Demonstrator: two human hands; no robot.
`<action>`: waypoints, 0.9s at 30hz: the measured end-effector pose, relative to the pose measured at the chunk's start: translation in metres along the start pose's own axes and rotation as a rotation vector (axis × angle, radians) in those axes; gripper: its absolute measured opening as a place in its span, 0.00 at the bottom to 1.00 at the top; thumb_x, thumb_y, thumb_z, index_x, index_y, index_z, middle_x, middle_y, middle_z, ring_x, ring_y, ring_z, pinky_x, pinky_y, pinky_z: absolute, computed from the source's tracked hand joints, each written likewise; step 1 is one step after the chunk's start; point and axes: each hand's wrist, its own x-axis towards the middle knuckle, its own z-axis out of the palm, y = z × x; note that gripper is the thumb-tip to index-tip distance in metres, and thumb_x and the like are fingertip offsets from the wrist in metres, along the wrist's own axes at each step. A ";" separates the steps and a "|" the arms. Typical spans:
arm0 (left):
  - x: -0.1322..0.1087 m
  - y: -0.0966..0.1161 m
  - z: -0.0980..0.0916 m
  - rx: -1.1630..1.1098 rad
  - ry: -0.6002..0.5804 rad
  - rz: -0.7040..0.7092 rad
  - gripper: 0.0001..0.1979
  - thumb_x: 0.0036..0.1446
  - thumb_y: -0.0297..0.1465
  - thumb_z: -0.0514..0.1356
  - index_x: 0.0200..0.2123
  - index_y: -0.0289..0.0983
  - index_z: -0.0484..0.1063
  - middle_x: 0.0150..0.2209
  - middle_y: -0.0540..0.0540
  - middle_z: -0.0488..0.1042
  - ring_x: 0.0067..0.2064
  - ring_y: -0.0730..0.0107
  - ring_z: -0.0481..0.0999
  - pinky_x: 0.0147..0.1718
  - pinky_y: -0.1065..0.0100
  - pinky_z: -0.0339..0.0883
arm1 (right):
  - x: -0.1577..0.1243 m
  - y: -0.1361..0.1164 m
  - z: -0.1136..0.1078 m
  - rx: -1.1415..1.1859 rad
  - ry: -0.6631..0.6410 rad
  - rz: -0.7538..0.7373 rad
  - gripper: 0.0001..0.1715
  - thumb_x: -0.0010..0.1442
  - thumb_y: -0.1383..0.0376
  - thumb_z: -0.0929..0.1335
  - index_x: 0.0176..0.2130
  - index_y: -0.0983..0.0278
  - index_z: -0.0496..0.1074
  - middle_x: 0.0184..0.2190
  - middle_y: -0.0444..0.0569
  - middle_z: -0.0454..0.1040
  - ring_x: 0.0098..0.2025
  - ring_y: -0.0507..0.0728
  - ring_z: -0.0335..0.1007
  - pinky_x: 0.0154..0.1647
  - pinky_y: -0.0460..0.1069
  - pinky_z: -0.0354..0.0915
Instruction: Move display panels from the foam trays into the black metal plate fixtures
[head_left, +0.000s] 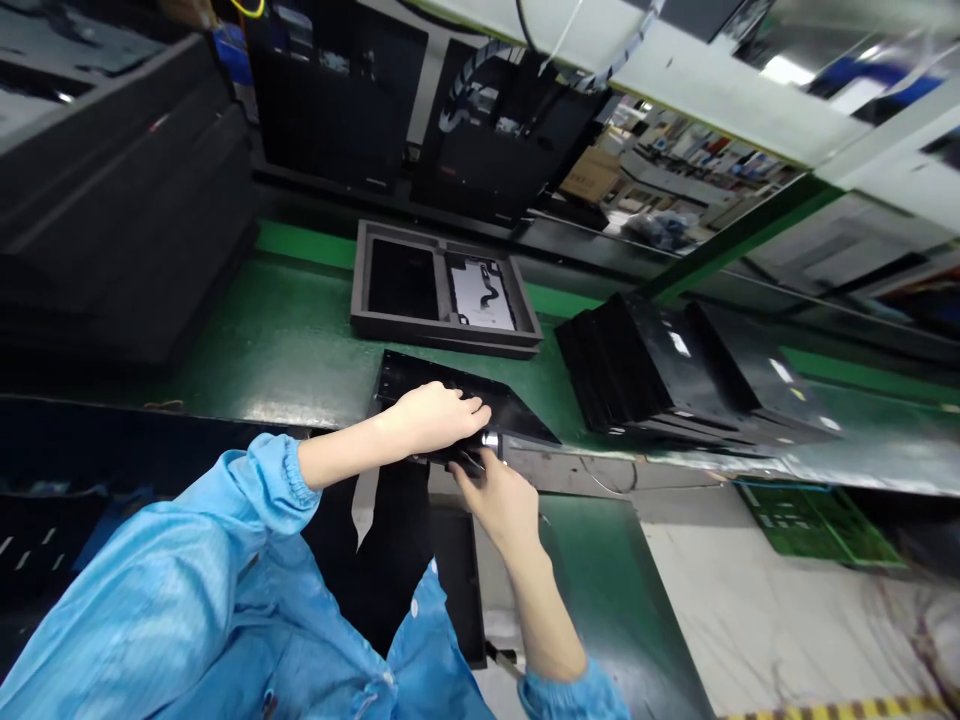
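Note:
A flat black panel (517,412) with an angled right end lies at the front edge of the green bench. My left hand (439,415) rests over its near side, fingers close together and bent down onto it. Just below, my right hand (504,497) is closed, thumb and fingers around a small dark part with a shiny silver end (491,440). My fingers hide most of that part, so its kind is unclear. Both hands are nearly touching at the panel's near edge.
Behind the panel stands a grey foam tray (446,338) holding a black plate and a silver-white part. Black panels (660,370) lean in a row on the right. Stacked dark foam trays (127,220) rise at the left. A green crate (817,525) sits lower right.

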 end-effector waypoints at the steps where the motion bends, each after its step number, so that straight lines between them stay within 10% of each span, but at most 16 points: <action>1: 0.001 0.000 -0.002 0.001 -0.004 -0.001 0.15 0.71 0.21 0.59 0.57 0.35 0.75 0.50 0.37 0.85 0.49 0.53 0.86 0.38 0.60 0.76 | 0.011 -0.003 -0.002 -0.011 -0.053 -0.032 0.29 0.72 0.45 0.71 0.63 0.59 0.76 0.39 0.51 0.86 0.40 0.62 0.83 0.35 0.49 0.61; 9: 0.004 0.002 -0.008 0.029 -0.031 -0.010 0.11 0.72 0.23 0.58 0.53 0.36 0.77 0.50 0.39 0.85 0.47 0.55 0.87 0.33 0.62 0.73 | 0.064 -0.014 -0.025 -0.131 -0.151 -0.245 0.29 0.65 0.45 0.78 0.55 0.62 0.83 0.50 0.61 0.85 0.54 0.69 0.80 0.52 0.52 0.70; 14: 0.005 -0.003 -0.004 0.006 0.037 -0.023 0.07 0.70 0.24 0.63 0.49 0.37 0.77 0.47 0.41 0.86 0.44 0.58 0.87 0.32 0.65 0.72 | 0.061 -0.015 -0.021 -0.310 -0.069 -0.485 0.20 0.69 0.55 0.74 0.55 0.64 0.83 0.45 0.60 0.85 0.42 0.64 0.82 0.41 0.50 0.69; 23: 0.010 -0.010 0.002 0.039 0.054 -0.012 0.06 0.73 0.27 0.61 0.49 0.35 0.78 0.45 0.42 0.86 0.43 0.57 0.88 0.31 0.65 0.72 | 0.051 0.010 -0.009 -0.393 0.409 -0.613 0.17 0.72 0.75 0.66 0.50 0.64 0.83 0.45 0.52 0.87 0.31 0.55 0.78 0.31 0.51 0.63; 27: 0.012 -0.012 0.004 0.035 0.056 -0.021 0.09 0.75 0.29 0.59 0.52 0.35 0.78 0.46 0.41 0.86 0.43 0.56 0.88 0.32 0.64 0.73 | 0.008 0.040 -0.037 -0.211 0.589 -0.739 0.32 0.71 0.81 0.64 0.67 0.63 0.75 0.59 0.51 0.84 0.36 0.52 0.81 0.40 0.49 0.68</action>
